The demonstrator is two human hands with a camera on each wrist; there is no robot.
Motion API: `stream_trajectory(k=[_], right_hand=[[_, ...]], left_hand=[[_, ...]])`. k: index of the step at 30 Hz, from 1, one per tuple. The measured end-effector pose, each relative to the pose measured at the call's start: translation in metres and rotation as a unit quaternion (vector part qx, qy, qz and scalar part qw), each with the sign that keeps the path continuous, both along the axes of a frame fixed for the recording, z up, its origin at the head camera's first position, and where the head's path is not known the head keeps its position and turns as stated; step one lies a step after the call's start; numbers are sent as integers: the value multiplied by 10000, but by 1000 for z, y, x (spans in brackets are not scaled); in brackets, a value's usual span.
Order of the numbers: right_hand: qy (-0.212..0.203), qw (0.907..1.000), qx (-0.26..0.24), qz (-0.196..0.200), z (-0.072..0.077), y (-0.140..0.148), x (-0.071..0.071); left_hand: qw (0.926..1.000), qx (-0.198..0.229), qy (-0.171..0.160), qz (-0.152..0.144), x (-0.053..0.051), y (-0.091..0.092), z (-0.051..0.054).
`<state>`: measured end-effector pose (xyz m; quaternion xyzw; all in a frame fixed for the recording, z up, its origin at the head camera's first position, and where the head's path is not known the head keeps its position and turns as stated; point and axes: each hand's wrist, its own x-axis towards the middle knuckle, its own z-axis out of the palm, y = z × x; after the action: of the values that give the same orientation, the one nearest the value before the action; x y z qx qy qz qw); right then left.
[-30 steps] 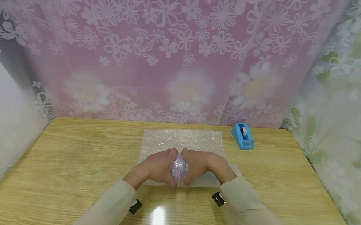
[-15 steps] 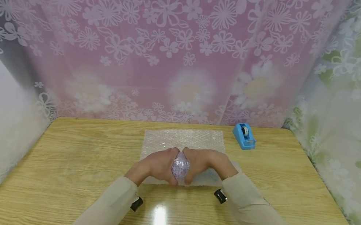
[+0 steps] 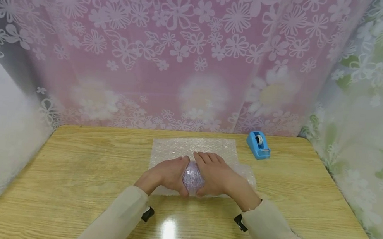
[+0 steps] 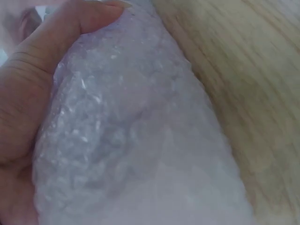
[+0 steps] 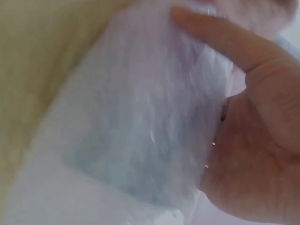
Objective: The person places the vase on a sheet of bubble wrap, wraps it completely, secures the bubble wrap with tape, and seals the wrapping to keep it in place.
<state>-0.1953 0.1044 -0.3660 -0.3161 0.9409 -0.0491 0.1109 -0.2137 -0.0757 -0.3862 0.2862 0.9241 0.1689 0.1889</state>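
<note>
Bubble-wrapped bundle (image 3: 192,178), lilac-tinted and glossy, sits between the person's two hands over the near part of a bubble-wrap sheet (image 3: 188,145); the sheet lies on the wood-grain table (image 3: 84,170), its flat far part reaching beyond the hands; I log the left hand (image 3: 170,176) as gripping the bundle's left side, thumb bent onto the wrap on the near side, index finger at the far side; its remaining fingers are hidden from me, so I cannot tell how they lie; the right hand (image 3: 219,178) rests on the bundle's right side, back of the hand upward, fingers straight and close together, pointing away from the person; its thumb stands apart from them and touches the wrap on the near side, which I confirm on the right wrist feed; wrap extends past the right hand toward the right; through the layers, the right wrist feed gives me a darker grey-teal patch, blurred, contents not identifiable; a blue tape dispenser (image 3: 258,145) with a white roll stands near the table's far edge, right of the sheet and apart from it; both arms wear cream sleeves (image 3: 116,215), a black device (image 3: 147,214) showing beside the left cuff; a pink floral curtain (image 3: 148,64) hangs behind the table.
</note>
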Motion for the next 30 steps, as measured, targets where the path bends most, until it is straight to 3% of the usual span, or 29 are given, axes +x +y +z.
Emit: stream_trajectory(k=[4, 10, 21, 30], right_hand=[[683, 9965, -446, 203, -15, -1, 9], [1562, 9847, -761, 130, -31, -2, 10], [1019, 9915, -788, -161, -31, -3, 5], [512, 9962, -698, -78, -22, 0, 4]], left_hand=[[9999, 4, -138, 69, -1, 1, 3], [9993, 138, -356, 55, -3, 3, 6], [9941, 653, -849, -175, -11, 0, 4], [9831, 1123, -1419, -289, -10, -3, -2]])
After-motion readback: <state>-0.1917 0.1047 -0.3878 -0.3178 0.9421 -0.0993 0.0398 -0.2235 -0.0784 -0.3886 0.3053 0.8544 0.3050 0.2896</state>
